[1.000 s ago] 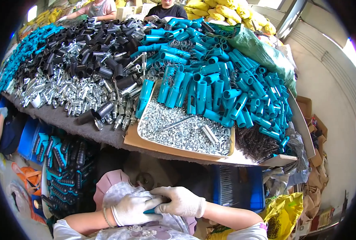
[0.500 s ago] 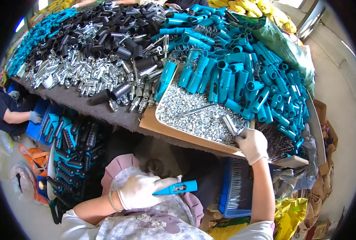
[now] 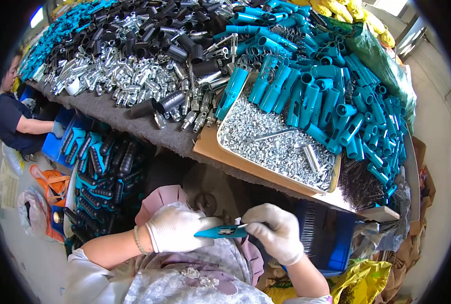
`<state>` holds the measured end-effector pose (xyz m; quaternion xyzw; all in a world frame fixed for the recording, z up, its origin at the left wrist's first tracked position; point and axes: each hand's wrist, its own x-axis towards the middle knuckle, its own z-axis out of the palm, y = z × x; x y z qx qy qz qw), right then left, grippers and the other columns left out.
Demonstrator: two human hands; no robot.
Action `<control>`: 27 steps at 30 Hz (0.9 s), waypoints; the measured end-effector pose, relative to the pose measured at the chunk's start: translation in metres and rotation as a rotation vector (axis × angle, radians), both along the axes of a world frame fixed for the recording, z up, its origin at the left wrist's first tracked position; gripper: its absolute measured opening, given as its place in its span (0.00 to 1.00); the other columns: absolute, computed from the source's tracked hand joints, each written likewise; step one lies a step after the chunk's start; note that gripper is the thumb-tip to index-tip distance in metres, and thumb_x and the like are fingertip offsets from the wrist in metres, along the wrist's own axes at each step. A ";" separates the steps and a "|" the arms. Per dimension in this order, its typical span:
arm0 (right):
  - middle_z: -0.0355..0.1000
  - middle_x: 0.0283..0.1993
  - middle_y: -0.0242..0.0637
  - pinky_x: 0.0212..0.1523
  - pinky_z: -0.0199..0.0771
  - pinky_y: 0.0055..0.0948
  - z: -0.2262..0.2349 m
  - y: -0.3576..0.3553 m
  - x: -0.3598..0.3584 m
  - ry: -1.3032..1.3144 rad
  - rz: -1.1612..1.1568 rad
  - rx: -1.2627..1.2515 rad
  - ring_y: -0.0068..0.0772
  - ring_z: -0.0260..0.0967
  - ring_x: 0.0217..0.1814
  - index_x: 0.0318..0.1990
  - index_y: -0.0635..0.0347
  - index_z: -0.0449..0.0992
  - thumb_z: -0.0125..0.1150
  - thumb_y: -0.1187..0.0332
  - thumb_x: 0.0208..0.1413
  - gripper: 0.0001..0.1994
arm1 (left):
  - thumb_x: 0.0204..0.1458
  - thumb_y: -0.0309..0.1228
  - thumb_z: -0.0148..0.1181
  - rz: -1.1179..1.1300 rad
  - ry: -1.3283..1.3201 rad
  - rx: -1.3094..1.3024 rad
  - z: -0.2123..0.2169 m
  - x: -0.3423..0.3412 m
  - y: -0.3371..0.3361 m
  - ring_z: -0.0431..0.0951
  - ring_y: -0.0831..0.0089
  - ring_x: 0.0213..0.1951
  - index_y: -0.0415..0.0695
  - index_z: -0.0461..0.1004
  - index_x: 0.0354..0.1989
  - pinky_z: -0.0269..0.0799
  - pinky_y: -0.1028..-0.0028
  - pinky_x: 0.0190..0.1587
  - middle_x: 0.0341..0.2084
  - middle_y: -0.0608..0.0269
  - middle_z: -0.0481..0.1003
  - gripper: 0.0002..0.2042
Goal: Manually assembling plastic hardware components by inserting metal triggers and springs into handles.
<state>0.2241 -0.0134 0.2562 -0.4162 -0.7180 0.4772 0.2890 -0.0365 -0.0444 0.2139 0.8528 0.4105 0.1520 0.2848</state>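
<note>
My left hand (image 3: 177,229), in a white glove, is closed around one end of a slotted teal tube (image 3: 225,232), held level above my lap. At the tube's other end is my gloved right hand (image 3: 276,234), its thumb and fingers pinched together. A thin pale sliver shows by those fingertips, too small to name. Beyond my hands, a shallow tray (image 3: 278,177) full of small silvery metal pieces (image 3: 266,147) sits at the bench edge. A shiny metal cylinder (image 3: 311,158) and a thin metal rod (image 3: 273,135) lie on the pieces.
Teal tubes (image 3: 316,101) are heaped behind the tray, with metal fittings (image 3: 139,81) and black sleeves (image 3: 170,101) to the left. Black-and-teal handles (image 3: 96,177) are stacked below left. A co-worker (image 3: 20,121) reaches into a blue bin (image 3: 58,147). Another blue bin (image 3: 337,248) stands at right.
My right hand has left the tray and come down to the tube's right end. The metal cylinder it was touching now lies on the pieces. The left hand still holds the tube, now turned.
</note>
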 end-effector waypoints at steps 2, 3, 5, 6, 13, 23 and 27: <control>0.78 0.39 0.41 0.43 0.77 0.31 -0.017 -0.002 -0.007 0.062 0.030 0.112 0.38 0.77 0.41 0.36 0.64 0.80 0.69 0.72 0.54 0.06 | 0.51 0.46 0.65 0.009 0.003 0.108 -0.008 -0.005 -0.001 0.82 0.56 0.27 0.52 0.79 0.45 0.77 0.59 0.32 0.22 0.59 0.79 0.17; 0.78 0.40 0.41 0.44 0.77 0.31 -0.025 -0.004 -0.009 0.094 0.022 0.118 0.39 0.77 0.42 0.36 0.63 0.81 0.69 0.72 0.54 0.06 | 0.50 0.47 0.65 0.026 0.004 0.087 -0.002 -0.005 -0.003 0.82 0.56 0.29 0.50 0.78 0.44 0.76 0.59 0.35 0.23 0.58 0.79 0.17; 0.78 0.41 0.40 0.45 0.77 0.33 -0.030 -0.003 -0.014 0.031 0.042 0.230 0.41 0.76 0.44 0.36 0.61 0.81 0.71 0.71 0.51 0.06 | 0.50 0.47 0.65 0.033 0.007 0.114 -0.003 -0.004 -0.003 0.82 0.56 0.29 0.50 0.78 0.44 0.76 0.58 0.35 0.23 0.58 0.78 0.18; 0.78 0.42 0.39 0.46 0.76 0.34 -0.031 -0.003 -0.020 -0.003 0.060 0.293 0.41 0.76 0.44 0.36 0.60 0.81 0.72 0.71 0.50 0.07 | 0.50 0.47 0.65 0.037 0.007 0.143 -0.004 -0.004 -0.003 0.82 0.55 0.30 0.50 0.78 0.44 0.76 0.58 0.36 0.23 0.58 0.78 0.18; 0.76 0.41 0.33 0.46 0.76 0.39 -0.037 0.000 -0.030 -0.055 0.107 0.784 0.39 0.74 0.43 0.33 0.53 0.81 0.75 0.71 0.34 0.14 | 0.50 0.47 0.65 0.112 -0.001 0.097 0.004 -0.001 -0.003 0.81 0.55 0.28 0.52 0.77 0.46 0.76 0.58 0.32 0.22 0.58 0.78 0.18; 0.74 0.38 0.36 0.45 0.74 0.42 -0.009 0.009 -0.036 -0.371 0.400 0.608 0.43 0.71 0.41 0.29 0.58 0.79 0.66 0.69 0.42 0.06 | 0.50 0.46 0.65 0.037 -0.042 0.173 -0.001 0.005 -0.008 0.81 0.57 0.26 0.51 0.79 0.41 0.76 0.60 0.31 0.21 0.60 0.77 0.15; 0.75 0.33 0.40 0.43 0.75 0.40 -0.011 0.033 -0.033 -0.215 0.454 0.133 0.49 0.73 0.39 0.28 0.59 0.81 0.67 0.69 0.46 0.05 | 0.47 0.42 0.68 0.033 -0.039 0.160 0.006 0.003 -0.013 0.80 0.57 0.30 0.49 0.79 0.41 0.76 0.60 0.34 0.26 0.59 0.78 0.16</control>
